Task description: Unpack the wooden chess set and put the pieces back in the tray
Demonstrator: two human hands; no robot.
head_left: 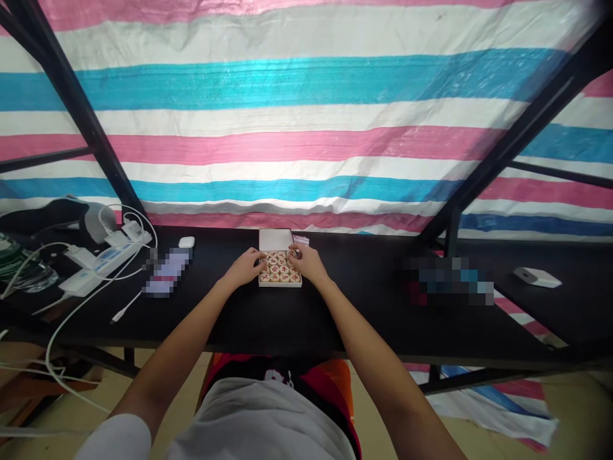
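Rests the left hand [246, 266], fingers curled, against the box [280, 283] of chess pieces [279, 272] at mid-desk [345, 313] — touches a far-row piece with the right hand [307, 262], fingers bent — grip impossible to tell.

Both hands, left hand [248, 266] and right hand [306, 262], touch wooden pieces [280, 268] in a box [280, 283].
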